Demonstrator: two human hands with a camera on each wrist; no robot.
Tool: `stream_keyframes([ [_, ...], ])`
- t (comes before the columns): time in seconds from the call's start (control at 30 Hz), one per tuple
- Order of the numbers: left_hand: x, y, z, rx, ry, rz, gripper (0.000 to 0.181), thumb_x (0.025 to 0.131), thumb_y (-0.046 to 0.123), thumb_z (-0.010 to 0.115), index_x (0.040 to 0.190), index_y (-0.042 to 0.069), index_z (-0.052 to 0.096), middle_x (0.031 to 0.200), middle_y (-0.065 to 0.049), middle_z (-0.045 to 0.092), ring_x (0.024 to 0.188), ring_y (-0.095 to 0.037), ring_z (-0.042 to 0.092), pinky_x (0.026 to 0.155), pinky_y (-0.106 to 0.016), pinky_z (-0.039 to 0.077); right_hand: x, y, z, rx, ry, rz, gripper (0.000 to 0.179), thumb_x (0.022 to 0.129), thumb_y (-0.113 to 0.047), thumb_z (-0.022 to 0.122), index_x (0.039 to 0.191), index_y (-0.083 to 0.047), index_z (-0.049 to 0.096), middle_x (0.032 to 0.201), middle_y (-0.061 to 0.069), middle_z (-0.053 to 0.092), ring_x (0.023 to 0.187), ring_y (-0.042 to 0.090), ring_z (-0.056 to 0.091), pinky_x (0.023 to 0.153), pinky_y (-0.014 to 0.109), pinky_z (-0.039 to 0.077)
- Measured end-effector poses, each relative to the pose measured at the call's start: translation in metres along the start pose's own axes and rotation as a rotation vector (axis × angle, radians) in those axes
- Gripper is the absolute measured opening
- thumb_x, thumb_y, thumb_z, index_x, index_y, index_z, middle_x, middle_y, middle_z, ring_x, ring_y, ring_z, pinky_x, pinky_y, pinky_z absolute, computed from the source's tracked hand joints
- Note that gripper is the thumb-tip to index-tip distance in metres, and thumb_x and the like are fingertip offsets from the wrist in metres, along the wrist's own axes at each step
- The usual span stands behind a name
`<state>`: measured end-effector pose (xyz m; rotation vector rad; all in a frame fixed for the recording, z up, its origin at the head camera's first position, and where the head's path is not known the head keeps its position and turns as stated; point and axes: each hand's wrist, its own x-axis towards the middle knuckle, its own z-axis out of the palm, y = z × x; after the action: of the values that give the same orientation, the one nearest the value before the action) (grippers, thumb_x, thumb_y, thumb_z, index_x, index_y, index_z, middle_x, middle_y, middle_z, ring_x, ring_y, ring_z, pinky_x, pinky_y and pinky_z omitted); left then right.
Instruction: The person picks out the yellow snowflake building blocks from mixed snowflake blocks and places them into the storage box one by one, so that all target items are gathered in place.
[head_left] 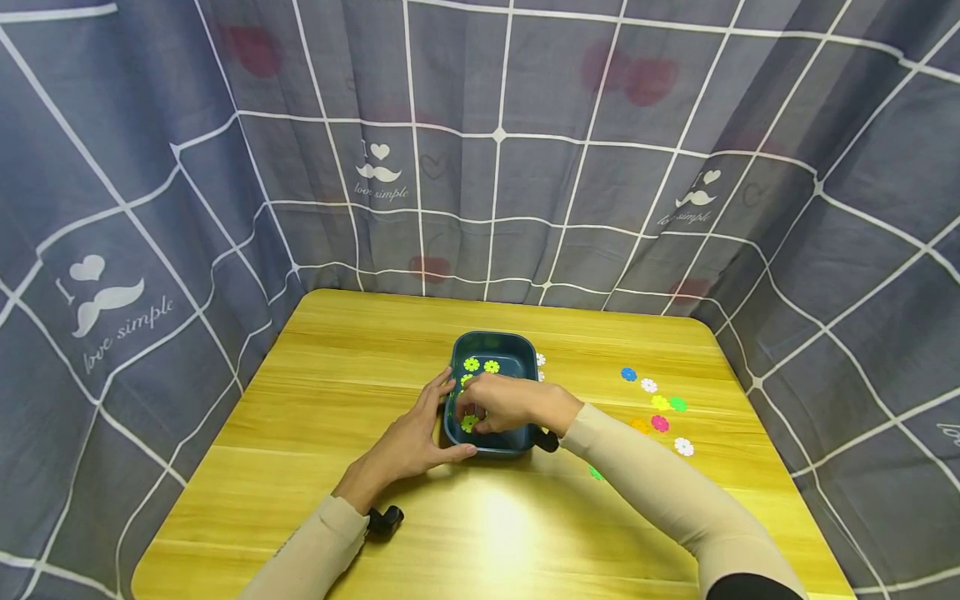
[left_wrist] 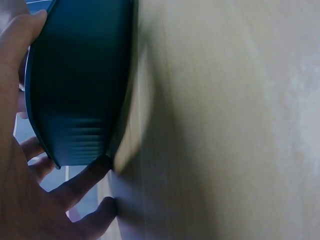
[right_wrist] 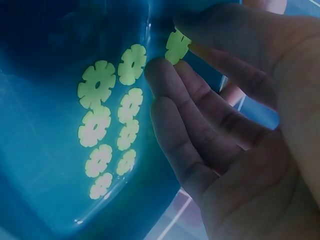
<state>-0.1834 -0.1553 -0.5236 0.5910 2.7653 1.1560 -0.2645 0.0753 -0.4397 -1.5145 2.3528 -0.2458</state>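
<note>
A dark teal box [head_left: 491, 452] stands on the wooden table. Inside it, several yellow-green flower-shaped discs [right_wrist: 95, 126] lie in two rows. My right hand [head_left: 502, 402] reaches down into the box. Between its thumb and index finger it pinches one more yellow-green flower-shaped disc [right_wrist: 177, 46], held over the end of a row. At the box's near left corner, my left hand [head_left: 408, 437] rests with spread, fairly straight fingers along the left side and its thumb at the near rim. Two of its fingertips reach down to the table beside the box wall in the left wrist view.
Loose flower-shaped discs lie right of the box: blue [head_left: 628, 375], white [head_left: 684, 447], pink [head_left: 660, 423], orange [head_left: 640, 425], yellow and green. A green disc [head_left: 596, 472] lies partly under the right forearm. A grey checked curtain [head_left: 457, 192] surrounds the table's back and sides.
</note>
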Motion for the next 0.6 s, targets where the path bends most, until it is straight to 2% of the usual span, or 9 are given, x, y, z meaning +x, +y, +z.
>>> stream_keyframes([
  [0.23,0.0,0.0003,0.0001,-0.013,0.0,-0.007,0.136,0.095,0.069,0.091,0.19,0.027,0.003,0.192,-0.004,0.034,0.112,-0.03,0.082,0.099,-0.055,0.066,0.0056,0.0004,0.0043,-0.046,-0.018,-0.02,0.025,0.103,-0.014,0.091,0.127,-0.011,0.085,0.118,0.003,0.085,0.103,0.012,0.078,0.094,0.025,0.064],
  [0.47,0.0001,-0.0001,0.0013,-0.019,-0.004,-0.015,0.137,0.094,0.07,0.091,0.19,0.032,0.0,0.192,-0.002,0.034,0.128,-0.039,0.08,0.106,-0.061,0.065,0.0086,0.0006,0.0063,-0.064,-0.03,-0.008,0.025,0.102,-0.014,0.091,0.126,-0.01,0.085,0.116,0.003,0.084,0.099,0.01,0.076,0.092,0.025,0.064],
  [0.6,-0.0003,0.0,0.0009,-0.023,-0.003,-0.016,0.138,0.094,0.071,0.091,0.19,0.032,0.0,0.192,-0.002,0.034,0.13,-0.041,0.079,0.107,-0.063,0.065,0.0091,0.002,0.0064,-0.057,-0.023,-0.024,0.024,0.103,-0.013,0.09,0.125,-0.009,0.085,0.116,0.004,0.085,0.1,0.013,0.078,0.091,0.024,0.064],
])
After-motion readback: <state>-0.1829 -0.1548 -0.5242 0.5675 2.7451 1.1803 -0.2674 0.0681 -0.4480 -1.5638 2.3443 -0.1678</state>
